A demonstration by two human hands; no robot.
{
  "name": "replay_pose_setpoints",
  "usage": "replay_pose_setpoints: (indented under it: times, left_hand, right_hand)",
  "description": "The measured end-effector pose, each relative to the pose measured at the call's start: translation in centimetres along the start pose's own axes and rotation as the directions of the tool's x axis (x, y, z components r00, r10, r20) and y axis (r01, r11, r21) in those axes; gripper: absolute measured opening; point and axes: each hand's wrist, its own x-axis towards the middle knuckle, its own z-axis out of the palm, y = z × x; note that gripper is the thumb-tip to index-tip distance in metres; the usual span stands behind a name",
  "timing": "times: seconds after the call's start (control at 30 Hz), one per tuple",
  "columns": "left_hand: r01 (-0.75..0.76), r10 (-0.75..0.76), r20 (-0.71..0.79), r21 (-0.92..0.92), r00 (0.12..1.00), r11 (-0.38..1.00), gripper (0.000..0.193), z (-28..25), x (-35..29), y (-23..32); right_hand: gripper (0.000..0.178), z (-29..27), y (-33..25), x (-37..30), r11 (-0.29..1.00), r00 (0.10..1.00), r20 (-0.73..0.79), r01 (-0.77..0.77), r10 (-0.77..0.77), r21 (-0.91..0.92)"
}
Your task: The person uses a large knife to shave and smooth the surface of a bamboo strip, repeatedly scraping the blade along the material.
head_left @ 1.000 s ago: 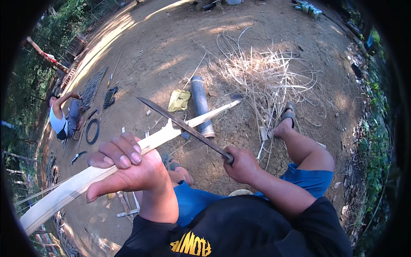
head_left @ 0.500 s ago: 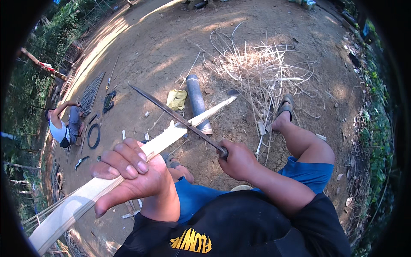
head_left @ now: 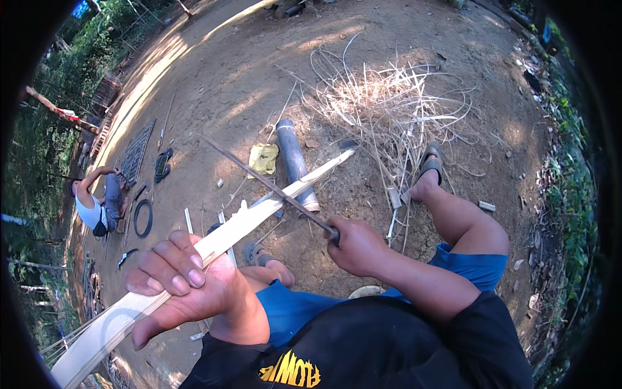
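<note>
My left hand [head_left: 184, 275] is wrapped around a long pale slat [head_left: 236, 228] of split wood or bamboo. The slat slants from the lower left up to a narrow tip right of centre, with a few splinters raised along its upper edge. Several thin strands splay beside its lower end. My right hand [head_left: 355, 247] closes on the handle of a long knife [head_left: 259, 176], whose dark blade points up and left. That blade crosses over the slat between the splinters and the tip; whether it bites in cannot be told.
A dark pipe-like tube [head_left: 291, 155] and a yellow crumpled piece [head_left: 262, 160] lie ahead on the dirt. Beyond my right foot [head_left: 426, 172] spreads a tangled heap of thin strips [head_left: 395, 104]. At left, a person [head_left: 97, 201] crouches near a black ring [head_left: 143, 218] and a grid panel [head_left: 138, 151].
My left hand and the slat have shifted down and left. The blade now crosses farther from the raised splinters, closer to the slat's tip. My right hand has barely moved.
</note>
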Motion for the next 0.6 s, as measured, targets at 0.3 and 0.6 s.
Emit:
replay_pose_setpoints:
  times: [0.3, 0.6]
  left_hand:
    - [0.047, -0.047, 0.014, 0.021, 0.999, 0.999, 0.061, -1.8, 1.3, -0.1]
    - [0.079, -0.079, 0.059, 0.008, 0.995, 0.997, 0.057, -2.2, 1.2, 0.2]
  right_hand:
    - [0.023, 0.1, -3.7, 1.0, 0.965, 0.987, 0.104, 0.092, -0.120, 0.244]
    - [0.020, 1.7, 1.0, 2.7, 0.992, 0.996, 0.064, -0.072, 0.065, 0.102]
